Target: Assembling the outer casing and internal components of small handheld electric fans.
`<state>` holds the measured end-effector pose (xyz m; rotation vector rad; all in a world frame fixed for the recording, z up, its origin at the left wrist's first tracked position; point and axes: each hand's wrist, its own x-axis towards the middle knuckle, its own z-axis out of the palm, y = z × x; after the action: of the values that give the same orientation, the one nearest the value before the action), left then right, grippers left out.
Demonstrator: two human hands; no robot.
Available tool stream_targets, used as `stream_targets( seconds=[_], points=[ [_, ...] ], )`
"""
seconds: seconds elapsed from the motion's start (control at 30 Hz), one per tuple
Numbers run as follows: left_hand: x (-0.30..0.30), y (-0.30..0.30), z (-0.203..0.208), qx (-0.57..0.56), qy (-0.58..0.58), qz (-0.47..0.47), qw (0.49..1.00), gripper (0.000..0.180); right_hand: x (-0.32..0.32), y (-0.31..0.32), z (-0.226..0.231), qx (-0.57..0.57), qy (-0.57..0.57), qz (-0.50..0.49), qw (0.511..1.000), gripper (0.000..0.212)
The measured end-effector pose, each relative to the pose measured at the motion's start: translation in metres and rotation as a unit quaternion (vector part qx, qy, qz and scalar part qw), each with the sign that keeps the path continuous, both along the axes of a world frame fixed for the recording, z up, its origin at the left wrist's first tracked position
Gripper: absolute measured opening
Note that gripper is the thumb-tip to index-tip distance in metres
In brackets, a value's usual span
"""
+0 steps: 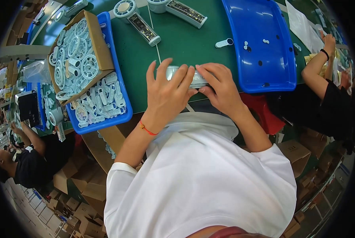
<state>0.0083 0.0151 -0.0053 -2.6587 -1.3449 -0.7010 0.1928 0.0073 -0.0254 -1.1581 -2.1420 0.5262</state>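
A pale grey-white plastic device (198,81) is held between my two hands at the near edge of the green table. My left hand (167,91) presses on its left part, with some fingers on the casing and others raised and spread. My right hand (221,88) grips its right end, thumb and fingers closed around it. The fingers cover much of its shape. Beyond them lie two pale units, each with a round head and an open handle showing a circuit board: one unit (139,24) at left and another (185,12) further right.
At left, a blue tray (125,116) holds small pale plastic parts and a cardboard box (100,43) of ring-shaped pieces. A blue tray (260,39) with a few small parts stands at right, a small pale part (224,43) beside it. Co-workers sit on both sides.
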Motion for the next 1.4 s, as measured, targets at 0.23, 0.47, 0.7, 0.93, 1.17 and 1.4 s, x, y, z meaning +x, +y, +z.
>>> stream_targets(
  seconds=[0.23,0.47,0.7,0.93,1.17,1.4],
  points=[
    [0.000,0.003,-0.005,0.016,-0.014,-0.022,1.000,0.037,-0.001,0.001,-0.014,0.092,0.022,-0.018,0.995,0.045],
    [-0.003,0.002,-0.001,-0.019,-0.009,-0.039,0.999,0.048,-0.002,-0.002,-0.004,0.052,-0.017,-0.020,0.998,0.051],
    [0.002,0.000,-0.002,-0.028,-0.013,-0.013,0.999,0.053,-0.006,-0.003,-0.007,0.050,-0.010,-0.035,0.998,0.058],
    [0.000,0.002,0.003,-0.038,-0.024,-0.012,0.999,0.052,-0.003,0.002,-0.003,0.020,-0.009,-0.026,0.999,0.056],
    [-0.005,0.010,0.012,-0.003,-0.240,0.010,0.971,0.061,-0.005,0.004,0.006,0.038,-0.046,-0.029,0.998,0.056],
    [0.031,-0.007,0.005,-0.381,-0.646,-0.084,0.656,0.069,-0.022,-0.005,0.036,-0.262,0.353,-0.039,0.897,0.053]
  ],
)
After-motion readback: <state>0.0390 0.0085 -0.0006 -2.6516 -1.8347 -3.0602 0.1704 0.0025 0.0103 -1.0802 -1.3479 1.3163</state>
